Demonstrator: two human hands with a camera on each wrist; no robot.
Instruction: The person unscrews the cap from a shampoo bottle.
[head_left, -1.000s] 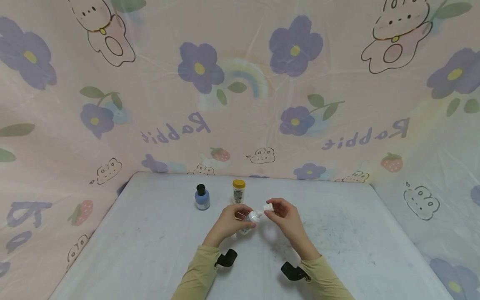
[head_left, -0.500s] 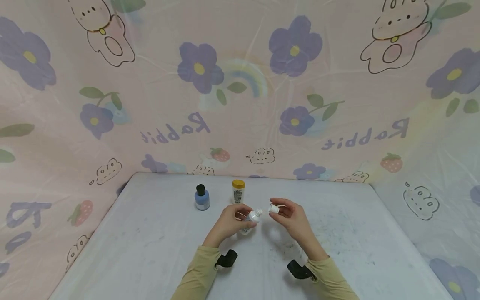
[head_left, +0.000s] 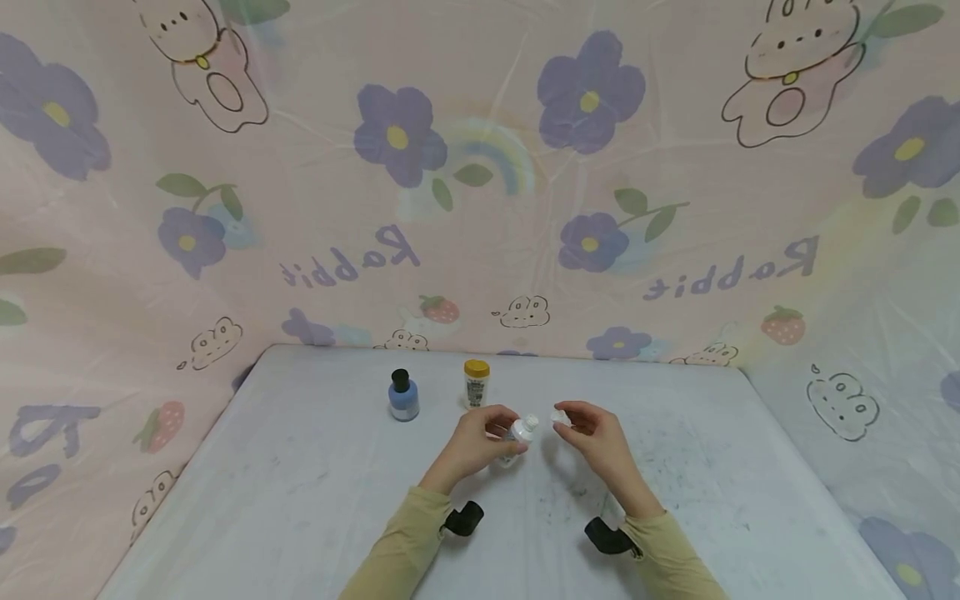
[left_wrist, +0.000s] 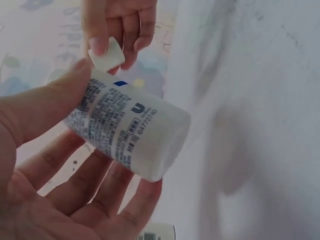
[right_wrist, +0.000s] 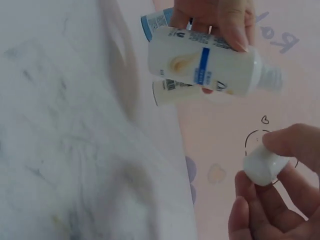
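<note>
Head view: left hand [head_left: 476, 440] curled around a small white bottle [head_left: 519, 433], neck tilted toward the right hand [head_left: 596, 433], held just above the table [head_left: 300, 483] about midway between the side edges, nearer the far edge than the near one. Right hand pinching a small white cap [head_left: 560, 416] between thumb and fingertips, cap close to the bottle's open neck but apart from it. Behind the hands, near the far edge: a blue bottle with a black cap [head_left: 403, 396] and, just to its right, a slim bottle with a yellow cap [head_left: 476, 382], both upright, apart from each other.

Left wrist view: bottle [left_wrist: 127, 131] lying across the fingers [left_wrist: 95, 185] with the thumb pressing its printed label, flat base toward the camera; cap [left_wrist: 107, 54] gripped beyond it in the other hand [left_wrist: 117, 25].

Right wrist view: bottle [right_wrist: 210, 62] with a blue stripe on the label, threaded neck bare, cap [right_wrist: 264, 167] held under the thumb. Patterned pink cloth [head_left: 480, 167] around the table.
</note>
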